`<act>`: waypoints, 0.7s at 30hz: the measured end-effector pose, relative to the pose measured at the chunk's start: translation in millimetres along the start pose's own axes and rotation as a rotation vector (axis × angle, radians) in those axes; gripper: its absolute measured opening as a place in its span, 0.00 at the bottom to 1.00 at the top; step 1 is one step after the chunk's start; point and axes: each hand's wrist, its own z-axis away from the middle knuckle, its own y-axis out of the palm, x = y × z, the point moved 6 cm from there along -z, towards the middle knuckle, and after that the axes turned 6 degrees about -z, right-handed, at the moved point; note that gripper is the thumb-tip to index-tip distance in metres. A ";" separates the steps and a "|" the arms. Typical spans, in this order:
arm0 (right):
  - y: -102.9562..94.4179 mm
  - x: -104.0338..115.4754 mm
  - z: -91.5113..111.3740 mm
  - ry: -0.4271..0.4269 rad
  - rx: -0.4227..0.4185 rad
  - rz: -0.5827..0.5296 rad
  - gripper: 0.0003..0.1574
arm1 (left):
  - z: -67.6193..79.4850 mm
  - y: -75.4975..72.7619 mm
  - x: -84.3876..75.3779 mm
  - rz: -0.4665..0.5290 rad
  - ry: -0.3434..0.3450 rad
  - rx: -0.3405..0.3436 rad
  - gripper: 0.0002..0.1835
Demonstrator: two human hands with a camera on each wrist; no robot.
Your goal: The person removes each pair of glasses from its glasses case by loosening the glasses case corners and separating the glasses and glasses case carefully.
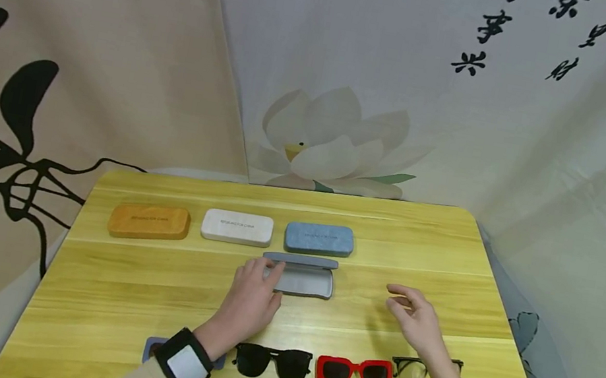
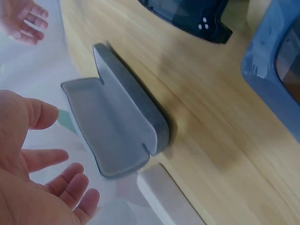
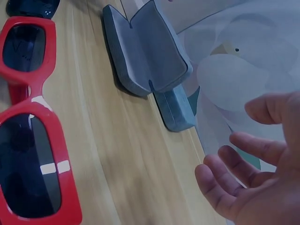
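A grey-blue glasses case (image 1: 307, 281) stands open on the table, its lid tipped up and its pale inside showing. My left hand (image 1: 248, 300) hovers at the case's left end, fingers loosely bent. In the left wrist view a gap separates that hand (image 2: 42, 173) from the case (image 2: 112, 126), and it holds nothing. To the right of the case my right hand (image 1: 416, 322) hangs above the table with relaxed fingers. The right wrist view also has this hand (image 3: 253, 164) with nothing in it, apart from the open case (image 3: 147, 51).
Behind lie three closed cases: orange (image 1: 150, 221), white (image 1: 237, 227) and blue (image 1: 319, 238). In front run black sunglasses (image 1: 272, 363), red sunglasses (image 1: 354, 372) and clear black-framed glasses (image 1: 409, 371), partly under my right wrist. Blue-framed sunglasses (image 2: 260, 58) sit beneath my left wrist.
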 end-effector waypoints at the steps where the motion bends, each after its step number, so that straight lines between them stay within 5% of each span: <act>1: 1.2 1.4 -0.6 -0.001 0.007 -0.001 0.24 | -0.3 -1.2 1.8 0.007 -0.006 -0.003 0.28; 13: 16.6 17.5 -12.6 -0.035 0.052 -0.039 0.23 | -6.6 -6.4 24.5 0.040 -0.084 -0.009 0.27; 21: 25.6 25.5 -22.9 -0.048 0.098 -0.004 0.24 | -15.0 -6.6 38.7 0.183 -0.192 0.046 0.31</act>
